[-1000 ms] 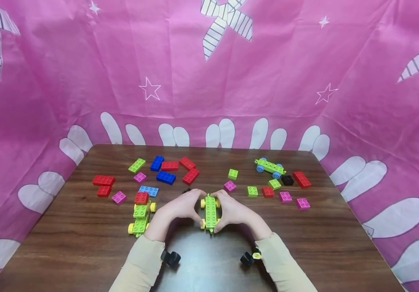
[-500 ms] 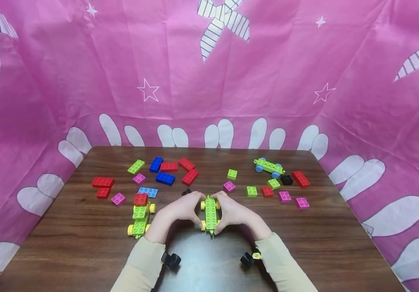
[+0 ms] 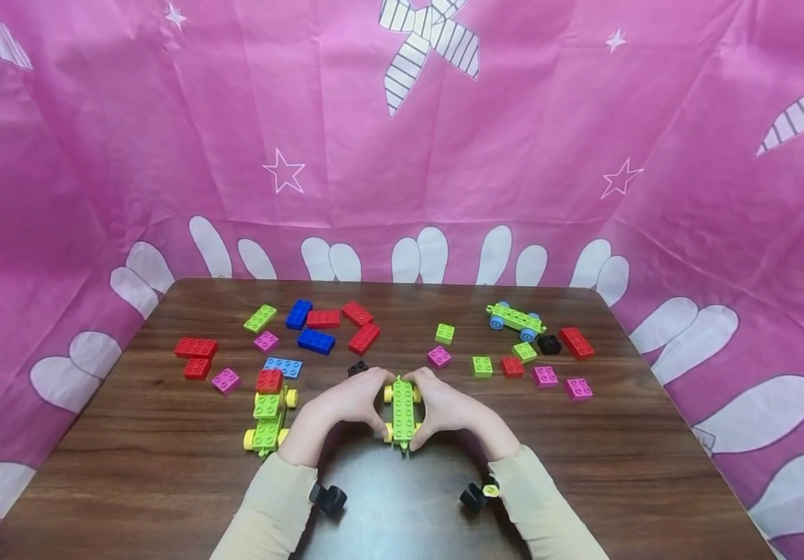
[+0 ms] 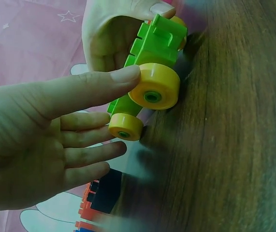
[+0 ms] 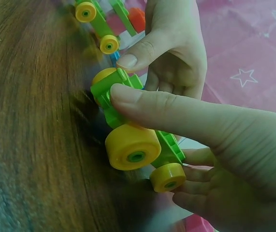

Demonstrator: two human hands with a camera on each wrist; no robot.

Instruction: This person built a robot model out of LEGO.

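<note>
Far left on the table [image 3: 164, 482]: two red bricks [image 3: 195, 355] and a pink brick [image 3: 225, 380]. Next, a second green car [image 3: 267, 414] with yellow wheels, carrying a red brick on top, lies just beside the left hand [image 3: 346, 404]. Behind it: loose green, blue and red bricks [image 3: 318, 327].

Centre: the green chassis [image 3: 403, 411] with yellow wheels [image 4: 154, 89] rests on the table between both hands. The left hand is partly open, thumb tip on the near wheel, fingers lying straight along that side. The right hand [image 3: 447, 406] mirrors it, thumb pressed on the near end of the chassis, fingers alongside.

Right: small pink, green and red bricks [image 3: 514, 365]; behind them, a blue-wheeled chassis [image 3: 515, 320].
</note>
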